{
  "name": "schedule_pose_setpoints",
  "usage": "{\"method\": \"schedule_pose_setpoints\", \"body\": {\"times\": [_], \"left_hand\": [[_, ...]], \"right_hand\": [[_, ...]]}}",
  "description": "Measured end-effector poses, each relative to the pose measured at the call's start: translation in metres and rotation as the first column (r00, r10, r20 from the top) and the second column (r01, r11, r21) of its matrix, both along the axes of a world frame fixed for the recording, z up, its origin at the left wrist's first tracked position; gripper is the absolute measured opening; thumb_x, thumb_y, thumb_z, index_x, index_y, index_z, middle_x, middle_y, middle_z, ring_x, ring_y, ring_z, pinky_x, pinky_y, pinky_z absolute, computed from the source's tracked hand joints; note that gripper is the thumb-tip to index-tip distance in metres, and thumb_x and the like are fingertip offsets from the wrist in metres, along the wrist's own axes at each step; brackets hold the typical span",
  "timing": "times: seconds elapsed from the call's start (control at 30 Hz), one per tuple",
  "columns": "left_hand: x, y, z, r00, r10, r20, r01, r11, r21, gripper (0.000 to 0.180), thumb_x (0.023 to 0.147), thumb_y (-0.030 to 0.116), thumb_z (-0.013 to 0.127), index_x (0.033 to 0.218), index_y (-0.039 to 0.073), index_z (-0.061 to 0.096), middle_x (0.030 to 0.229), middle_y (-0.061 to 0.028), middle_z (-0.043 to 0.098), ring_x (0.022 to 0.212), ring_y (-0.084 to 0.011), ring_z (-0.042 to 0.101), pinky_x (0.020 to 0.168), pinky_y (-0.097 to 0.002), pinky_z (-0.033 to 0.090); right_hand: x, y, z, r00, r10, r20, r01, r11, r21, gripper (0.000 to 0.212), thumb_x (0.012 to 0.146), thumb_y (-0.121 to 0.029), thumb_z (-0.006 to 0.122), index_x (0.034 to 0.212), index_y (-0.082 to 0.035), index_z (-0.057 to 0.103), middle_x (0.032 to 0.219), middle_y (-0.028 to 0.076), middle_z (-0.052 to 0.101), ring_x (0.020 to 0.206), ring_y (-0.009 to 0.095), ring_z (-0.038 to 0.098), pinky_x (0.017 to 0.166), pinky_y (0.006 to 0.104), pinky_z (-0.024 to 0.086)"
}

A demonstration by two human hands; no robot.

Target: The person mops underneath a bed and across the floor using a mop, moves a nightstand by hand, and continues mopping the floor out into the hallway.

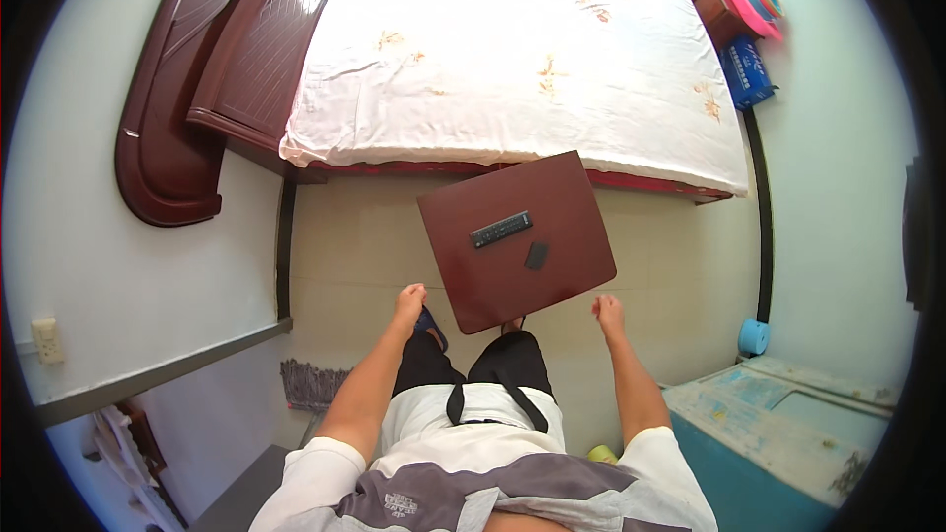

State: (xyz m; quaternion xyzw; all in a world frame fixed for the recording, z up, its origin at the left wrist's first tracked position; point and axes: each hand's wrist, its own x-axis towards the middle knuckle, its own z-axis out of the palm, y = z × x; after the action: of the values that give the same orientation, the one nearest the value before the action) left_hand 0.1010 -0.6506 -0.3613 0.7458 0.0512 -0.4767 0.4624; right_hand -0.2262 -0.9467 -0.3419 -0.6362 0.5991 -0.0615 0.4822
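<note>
A reddish-brown square board or tabletop (453, 281) sits in front of my legs, turned at an angle, its far corner by the bed. On it lie a black remote control (502, 230) and a small dark rectangular piece (537, 255) whose kind I cannot make out. My left hand (411, 301) is held to the left of the top's near corner, fingers curled in, nothing visible in it. Just off the right corner is my right hand (608, 313), also curled into a loose fist. Neither hand touches the top.
A bed with a white floral sheet (473, 79) spans the far side, beside a dark wood headboard (258, 59). A blue box (747, 72) and pink basin (746, 2) stand far right. A mop head (310, 384) lies near left; a worn teal cabinet (729, 433) stands near right.
</note>
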Motion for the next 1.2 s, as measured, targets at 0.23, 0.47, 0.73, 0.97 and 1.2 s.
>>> {"method": "schedule_pose_setpoints", "body": {"times": [0.23,0.47,0.73,0.97,1.2], "left_hand": [[-0.022,-0.051,-0.039,0.975,0.221,-0.028,-0.222,0.975,-0.021,0.045,0.087,0.034,0.042,0.118,0.001,0.042,0.113,-0.0113,0.049,0.103,-0.0204,0.046,0.085,-0.0328,0.037],[-0.03,-0.083,-0.038,0.9,0.435,0.001,-0.435,0.9,-0.021,0.053,0.088,0.038,0.039,0.117,-0.006,0.04,0.118,-0.016,0.046,0.108,-0.0237,0.044,0.09,-0.0333,0.034],[-0.025,-0.092,-0.055,0.746,0.647,-0.159,-0.656,0.754,-0.008,0.056,0.083,0.042,0.048,0.112,-0.006,0.046,0.114,-0.0152,0.049,0.104,-0.0226,0.047,0.089,-0.0334,0.035],[-0.022,-0.077,-0.051,0.525,0.8,-0.29,-0.831,0.556,0.029,0.05,0.08,0.035,0.057,0.108,-0.005,0.05,0.114,-0.0135,0.051,0.104,-0.0214,0.047,0.089,-0.0341,0.035],[-0.002,-0.017,-0.004,0.429,0.852,-0.3,-0.88,0.469,0.075,0.051,0.08,0.033,0.058,0.11,-0.007,0.048,0.115,-0.0151,0.049,0.105,-0.0214,0.047,0.089,-0.0334,0.037]], "right_hand": [[0.072,-0.158,-0.042,0.992,0.088,-0.096,-0.115,0.936,-0.333,0.042,0.085,-0.031,0.042,0.109,0.002,0.047,0.11,0.02,0.05,0.106,0.031,0.046,0.088,0.0376,0.036],[0.131,-0.192,-0.072,0.966,0.249,0.065,-0.256,0.955,0.147,0.045,0.087,-0.033,0.039,0.111,0.005,0.045,0.109,0.013,0.052,0.102,0.022,0.048,0.087,0.0313,0.035],[0.137,-0.179,-0.072,0.98,0.169,0.109,-0.178,0.981,0.079,0.04,0.086,-0.031,0.042,0.102,0.004,0.052,0.096,0.011,0.056,0.09,0.018,0.051,0.081,0.0312,0.038],[0.154,-0.164,-0.053,0.969,0.09,0.23,-0.15,0.954,0.258,0.035,0.089,-0.027,0.038,0.103,0.003,0.052,0.096,0.008,0.056,0.088,0.016,0.052,0.08,0.03,0.04],[0.208,-0.117,-0.012,0.959,0.183,0.217,-0.236,0.938,0.254,0.033,0.089,-0.027,0.041,0.097,0.002,0.054,0.092,0.007,0.057,0.083,0.016,0.052,0.076,0.0299,0.041]]}}
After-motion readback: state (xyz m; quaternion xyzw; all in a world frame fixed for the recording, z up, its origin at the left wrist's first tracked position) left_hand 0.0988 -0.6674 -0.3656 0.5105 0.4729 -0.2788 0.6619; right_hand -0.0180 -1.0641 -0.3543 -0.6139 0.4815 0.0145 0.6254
